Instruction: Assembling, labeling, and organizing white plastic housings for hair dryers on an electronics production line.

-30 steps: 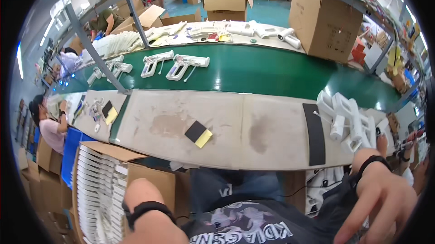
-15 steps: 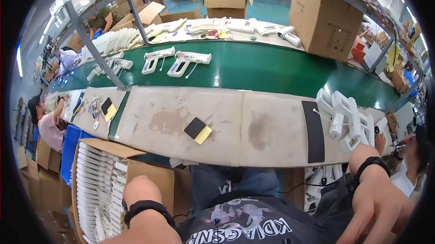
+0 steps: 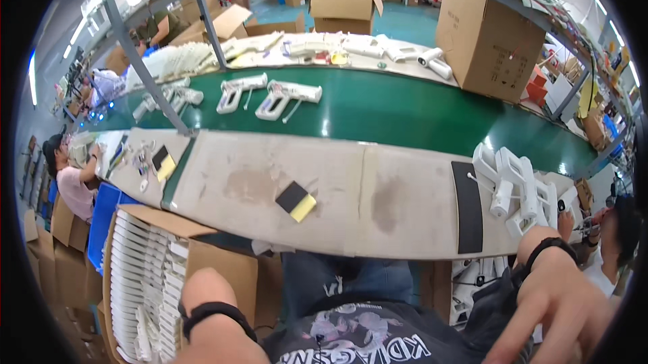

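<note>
The conveyor belt across the upper middle of the frame is smooth green with a glossy sheen, while the workbench top below it looks matt, pale and stained. The gun-shaped housings are glossy white plastic, the boxes at upper right plain brown cardboard, and the sponge at centre is soft yellow foam with a rough dark face.
</note>
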A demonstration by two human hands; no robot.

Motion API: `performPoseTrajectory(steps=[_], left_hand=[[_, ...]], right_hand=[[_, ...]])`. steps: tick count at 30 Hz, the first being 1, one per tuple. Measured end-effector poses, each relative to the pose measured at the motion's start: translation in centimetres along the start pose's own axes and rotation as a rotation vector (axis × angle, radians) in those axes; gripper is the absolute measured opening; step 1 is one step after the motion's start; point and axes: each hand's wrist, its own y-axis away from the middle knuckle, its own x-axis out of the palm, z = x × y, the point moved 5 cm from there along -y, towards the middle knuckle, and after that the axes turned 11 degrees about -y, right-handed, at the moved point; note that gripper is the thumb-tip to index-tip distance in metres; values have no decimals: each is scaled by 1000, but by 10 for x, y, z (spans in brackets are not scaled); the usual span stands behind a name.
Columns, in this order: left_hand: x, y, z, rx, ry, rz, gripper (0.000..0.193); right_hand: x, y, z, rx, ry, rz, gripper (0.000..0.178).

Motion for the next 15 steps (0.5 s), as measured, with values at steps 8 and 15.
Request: performPoseTrajectory(steps=[8,15], left_hand=[[17,-4,-19,367,-1001,-44,41],[31,5,-29,709,-1297,139,39]], right_hand=[[5,-110,-25,56,102,-171,21],[58,-27,-21,205,398,-780,22]])
